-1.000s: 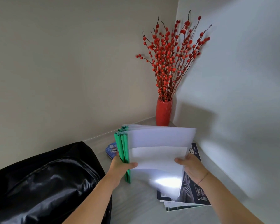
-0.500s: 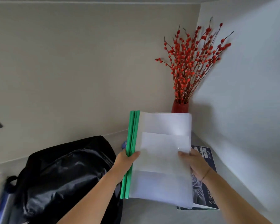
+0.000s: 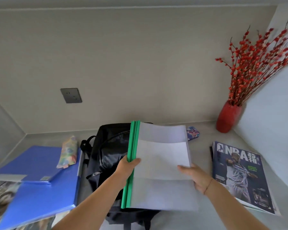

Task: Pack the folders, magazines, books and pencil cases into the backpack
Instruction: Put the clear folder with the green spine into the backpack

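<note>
Over backpack [image 3: 106, 146], L hand [image 3: 125, 168], R hand [image 3: 196, 178] gripping green-spined folders [image 3: 163, 156], bag insides unseen

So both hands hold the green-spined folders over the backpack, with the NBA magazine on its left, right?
No: the head view shows the NBA magazine right of the backpack. The left hand and right hand do hold the green-spined folders over it.

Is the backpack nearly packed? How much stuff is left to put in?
Not nearly. Nothing shows as packed; the backpack's inside is hidden. In hand: the left hand and right hand hold the green-spined folders over the backpack. Left on the table: the blue folders with the colourful pencil case on top, the magazines on the right, and a small blue case at the back.
</note>
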`<state>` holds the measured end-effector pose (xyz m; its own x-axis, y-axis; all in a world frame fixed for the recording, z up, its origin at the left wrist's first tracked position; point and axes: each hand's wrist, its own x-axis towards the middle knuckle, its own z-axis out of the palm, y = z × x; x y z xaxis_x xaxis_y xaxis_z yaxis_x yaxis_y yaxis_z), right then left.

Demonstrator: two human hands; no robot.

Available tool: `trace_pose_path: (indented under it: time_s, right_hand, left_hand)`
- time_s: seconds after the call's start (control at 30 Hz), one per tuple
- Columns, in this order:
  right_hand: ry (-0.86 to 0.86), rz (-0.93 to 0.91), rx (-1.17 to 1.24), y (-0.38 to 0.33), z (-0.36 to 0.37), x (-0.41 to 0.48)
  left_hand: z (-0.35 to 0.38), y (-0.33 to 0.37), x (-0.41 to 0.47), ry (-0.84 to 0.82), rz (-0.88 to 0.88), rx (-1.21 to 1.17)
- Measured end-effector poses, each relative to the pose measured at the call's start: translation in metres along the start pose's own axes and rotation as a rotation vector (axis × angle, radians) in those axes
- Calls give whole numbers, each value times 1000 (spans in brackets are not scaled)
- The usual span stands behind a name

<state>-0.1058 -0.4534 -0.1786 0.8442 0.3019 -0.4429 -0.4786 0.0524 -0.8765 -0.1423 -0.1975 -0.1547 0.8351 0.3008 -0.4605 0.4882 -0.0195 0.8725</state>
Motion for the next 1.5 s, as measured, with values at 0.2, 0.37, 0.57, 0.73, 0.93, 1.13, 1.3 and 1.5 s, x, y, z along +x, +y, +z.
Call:
trace_pose_path:
  time_s: [0.2, 0.37, 0.57, 0.73, 0.93, 1.13, 1.3, 1.5]
  right_hand:
    - [40, 68, -39, 46, 38, -34]
    - [-14, 157, -59, 75, 41, -74]
    - [31, 243, -173, 99, 34, -87]
    - [8, 299, -220, 95, 37, -88]
    - [-55, 318, -172, 91, 36, -77]
    - [-114, 374, -184, 94, 40, -67]
    - [-146, 421, -199, 91, 51, -57]
    - [-154, 462, -167, 84, 61, -38]
  left_hand:
    - [-46, -49, -4, -104, -243, 0]
    - [-73, -49, -3, 88, 80, 492]
    - [-112, -64, 39, 21, 614, 1495]
    - [-108, -69, 61, 92, 597, 1650]
    - [-88, -80, 87, 213, 616, 1741]
    - [-82, -70, 109, 69, 766, 1779]
    - [-90, -35, 97, 6, 753, 1715]
    - [-97, -19, 92, 28, 783, 1532]
